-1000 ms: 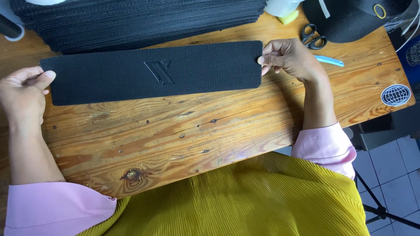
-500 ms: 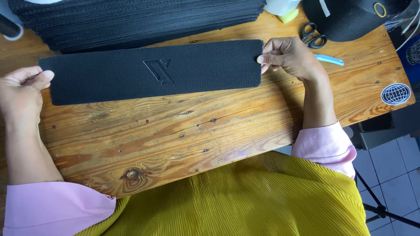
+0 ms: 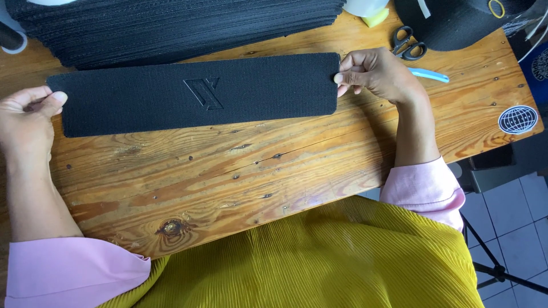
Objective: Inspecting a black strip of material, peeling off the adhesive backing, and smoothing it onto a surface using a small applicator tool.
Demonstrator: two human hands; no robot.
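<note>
Your left hand (image 3: pixel 28 114) pinches the left end of the long black strip (image 3: pixel 194 94), with the thumb on top of the edge and the other fingers curled beside it. Your right hand (image 3: pixel 377 74) does the same at the opposite end: the thumb and the bent fingers close on the short right edge, so both hands hold this one piece between them. The strip lies flat on the wooden table (image 3: pixel 240 171), stretched from one hand to the other, a little tilted so that its left end sits lower in the view than its right end. In the middle of it there is an embossed angular mark (image 3: pixel 204 93) (pressed into the same black material, no other colour). Just behind the strip, a tall stack of similar black sheets (image 3: pixel 171 25) covers the far side of the table. Near your right hand lie a pair of scissors (image 3: pixel 407 44) and a light blue pen-like tool (image 3: pixel 429 75). Further right, a round sticker (image 3: pixel 518 119) is on the wood, near the corner.
</note>
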